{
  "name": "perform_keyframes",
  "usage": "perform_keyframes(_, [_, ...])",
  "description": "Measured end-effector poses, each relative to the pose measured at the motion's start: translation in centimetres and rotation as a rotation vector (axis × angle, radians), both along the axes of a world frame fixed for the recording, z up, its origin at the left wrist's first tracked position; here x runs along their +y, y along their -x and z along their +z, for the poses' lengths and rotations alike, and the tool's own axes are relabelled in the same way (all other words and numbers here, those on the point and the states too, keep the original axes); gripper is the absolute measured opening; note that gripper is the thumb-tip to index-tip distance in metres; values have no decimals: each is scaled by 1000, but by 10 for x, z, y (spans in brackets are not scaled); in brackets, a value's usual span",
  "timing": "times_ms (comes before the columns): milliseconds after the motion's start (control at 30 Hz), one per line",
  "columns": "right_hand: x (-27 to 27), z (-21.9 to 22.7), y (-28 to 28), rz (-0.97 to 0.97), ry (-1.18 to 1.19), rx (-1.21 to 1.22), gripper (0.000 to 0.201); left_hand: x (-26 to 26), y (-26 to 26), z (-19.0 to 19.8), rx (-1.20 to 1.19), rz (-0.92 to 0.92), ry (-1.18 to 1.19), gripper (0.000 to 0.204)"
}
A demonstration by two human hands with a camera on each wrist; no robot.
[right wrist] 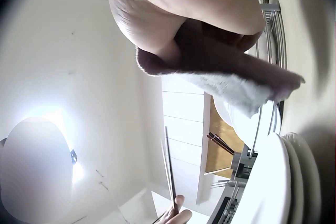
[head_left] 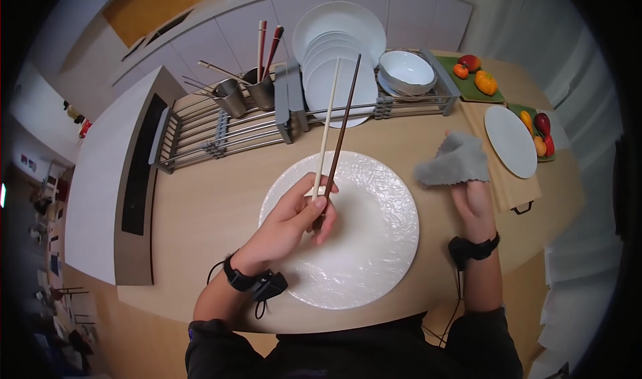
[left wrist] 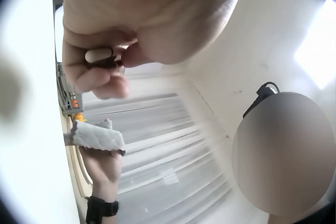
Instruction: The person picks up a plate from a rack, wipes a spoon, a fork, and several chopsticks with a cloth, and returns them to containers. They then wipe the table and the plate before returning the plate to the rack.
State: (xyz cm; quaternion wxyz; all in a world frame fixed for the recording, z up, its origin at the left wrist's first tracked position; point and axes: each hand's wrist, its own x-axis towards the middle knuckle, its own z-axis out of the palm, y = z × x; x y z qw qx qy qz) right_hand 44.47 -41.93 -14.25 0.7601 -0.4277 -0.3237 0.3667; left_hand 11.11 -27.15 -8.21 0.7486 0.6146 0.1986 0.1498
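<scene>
My left hand [head_left: 289,224] holds a pair of chopsticks over the large white plate, their long ends pointing up and away from me. One is a cream chopstick [head_left: 325,128], the other a dark brown chopstick [head_left: 344,121]. In the left wrist view the curled fingers hide most of their length, and one pale chopstick end [left wrist: 98,55] shows. Right of the plate, my right hand [head_left: 473,202] grips a grey cloth [head_left: 456,158] that drapes over its fingers. The large white plate [head_left: 394,225] has a rippled rim; in the right wrist view several stacked plate edges [right wrist: 281,176] show.
Behind the plate stands a metal dish rack [head_left: 221,145] with upright white plates [head_left: 340,18], white bowls [head_left: 406,71] and metal cups [head_left: 262,95] of chopsticks. At right lie a wooden board [head_left: 498,178], an oval plate [head_left: 511,141] and vegetables on green trays [head_left: 461,84]. A white box [head_left: 100,192] stands left.
</scene>
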Motion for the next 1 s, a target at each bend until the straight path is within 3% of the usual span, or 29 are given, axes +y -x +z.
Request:
perform_keyframes(233, [-3,2,-14,208,-315,246,60,44,18,-9,35,263,82,11])
perform_keyframes(367, [-14,15,-25,317,-346,268,57,57,24,-2,60,384,106,9])
perform_keyframes(467, [-23,-19,-49,16,-181,83,49,62,22,-6,41,359,77,8])
perform_keyframes(600, [-28,-69,-103,-559,417,-767,41,56,16,-6,88,296,40,10])
perform_keyframes(700, [-36,-86,-127,-543,339,-605,36,52,16,-2,124,273,23,11])
perform_keyframes(833, [-37,-54,-106,-290,-124,124,39,51,17,1,125,239,15,11])
perform_keyframes(933, [-28,-15,-75,-117,-307,76,40,55,21,1,116,241,1,11])
perform_keyframes(1000, [-28,-12,-70,-142,-320,96,41,61,24,0,136,266,-22,17])
